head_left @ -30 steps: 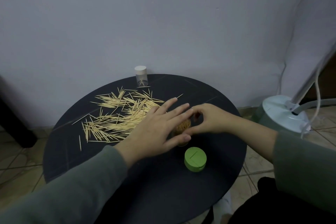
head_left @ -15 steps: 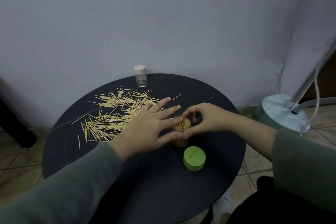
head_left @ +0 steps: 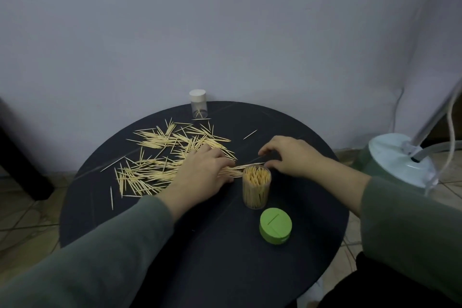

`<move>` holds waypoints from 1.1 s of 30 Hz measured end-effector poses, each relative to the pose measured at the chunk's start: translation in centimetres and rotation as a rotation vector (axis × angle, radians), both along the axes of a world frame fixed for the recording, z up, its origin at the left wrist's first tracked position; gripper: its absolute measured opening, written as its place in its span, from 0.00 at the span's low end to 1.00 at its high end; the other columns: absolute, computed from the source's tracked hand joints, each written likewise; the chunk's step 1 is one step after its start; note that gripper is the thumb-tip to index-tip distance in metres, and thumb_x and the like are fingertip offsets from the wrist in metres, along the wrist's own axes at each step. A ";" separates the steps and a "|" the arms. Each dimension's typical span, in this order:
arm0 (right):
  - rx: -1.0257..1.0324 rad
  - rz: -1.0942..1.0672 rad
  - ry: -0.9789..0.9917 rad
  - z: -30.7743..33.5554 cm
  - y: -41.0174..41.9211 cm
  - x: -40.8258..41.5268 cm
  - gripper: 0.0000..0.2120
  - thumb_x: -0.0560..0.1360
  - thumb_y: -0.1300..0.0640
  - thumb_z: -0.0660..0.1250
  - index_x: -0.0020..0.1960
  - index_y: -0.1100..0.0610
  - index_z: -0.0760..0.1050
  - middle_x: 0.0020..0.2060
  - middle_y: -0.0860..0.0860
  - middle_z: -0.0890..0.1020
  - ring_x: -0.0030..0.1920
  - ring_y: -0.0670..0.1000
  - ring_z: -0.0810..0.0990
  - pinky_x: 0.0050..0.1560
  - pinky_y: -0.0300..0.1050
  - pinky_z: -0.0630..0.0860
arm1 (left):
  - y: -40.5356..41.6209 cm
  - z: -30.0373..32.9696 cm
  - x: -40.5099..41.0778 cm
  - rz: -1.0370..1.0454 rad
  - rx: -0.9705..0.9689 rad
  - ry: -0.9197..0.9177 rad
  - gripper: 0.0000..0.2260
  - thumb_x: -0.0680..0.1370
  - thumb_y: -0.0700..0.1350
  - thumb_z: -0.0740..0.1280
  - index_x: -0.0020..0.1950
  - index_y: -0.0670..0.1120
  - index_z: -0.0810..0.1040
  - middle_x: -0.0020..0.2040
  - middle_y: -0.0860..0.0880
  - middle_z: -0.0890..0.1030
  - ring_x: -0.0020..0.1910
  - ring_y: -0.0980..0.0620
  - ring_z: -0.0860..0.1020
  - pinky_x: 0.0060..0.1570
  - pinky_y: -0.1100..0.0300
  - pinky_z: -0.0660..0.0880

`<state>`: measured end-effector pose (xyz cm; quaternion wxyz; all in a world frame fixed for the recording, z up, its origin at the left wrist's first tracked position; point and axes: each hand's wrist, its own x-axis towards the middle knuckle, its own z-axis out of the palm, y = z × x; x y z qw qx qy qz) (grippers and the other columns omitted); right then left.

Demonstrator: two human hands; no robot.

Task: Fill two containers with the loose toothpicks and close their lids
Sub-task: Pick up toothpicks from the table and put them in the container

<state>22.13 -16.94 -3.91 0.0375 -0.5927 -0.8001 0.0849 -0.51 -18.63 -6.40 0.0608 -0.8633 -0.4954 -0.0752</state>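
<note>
Nearest, green lid (head_left: 275, 228): lying loose on the round dark worktop (head_left: 205, 245), not yet fitted.
Clear container (head_left: 256, 187): standing upright just beyond the lid, open and already packed nearly full of toothpicks.
Left hand (head_left: 202, 175): lying over the near edge of the pile, fingers curling round a small bundle of toothpicks that is pointing toward the container.
Right hand (head_left: 290, 155): hovering just behind the container, fingers loosely curved; it seems to be touching the bundle's tips, though a firm hold cannot be told.
Loose toothpicks (head_left: 160, 157): still spreading widely across the left and middle of the worktop.
Second container (head_left: 198, 106): standing at the far edge, white cap on, only a few toothpicks showing inside.
Progress: roughly one container nearly filled; capping it, and filling the second, are remaining.
</note>
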 end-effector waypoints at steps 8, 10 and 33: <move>0.031 0.157 -0.088 -1.3 1.9 -3.3 0.20 0.75 0.40 0.66 0.66 0.43 0.73 0.61 0.45 0.76 0.61 0.48 0.74 0.64 0.52 0.64 | 1.6 0.7 -1.4 0.059 -0.066 0.042 0.21 0.76 0.62 0.64 0.67 0.57 0.75 0.63 0.56 0.76 0.61 0.53 0.70 0.60 0.56 0.69; 0.015 0.176 -0.109 -1.4 2.1 -3.9 0.23 0.73 0.37 0.67 0.67 0.43 0.73 0.62 0.46 0.75 0.62 0.49 0.74 0.64 0.52 0.64 | 1.9 0.9 -2.1 0.066 -0.095 0.052 0.22 0.75 0.63 0.65 0.67 0.57 0.75 0.63 0.56 0.76 0.62 0.54 0.70 0.60 0.57 0.69; 0.185 0.262 -0.218 -1.0 2.4 -6.0 0.15 0.79 0.46 0.61 0.65 0.44 0.75 0.62 0.44 0.77 0.64 0.48 0.71 0.67 0.51 0.59 | 2.2 1.3 -3.0 0.201 -0.113 0.031 0.10 0.79 0.54 0.64 0.58 0.57 0.81 0.54 0.54 0.81 0.54 0.51 0.77 0.48 0.59 0.71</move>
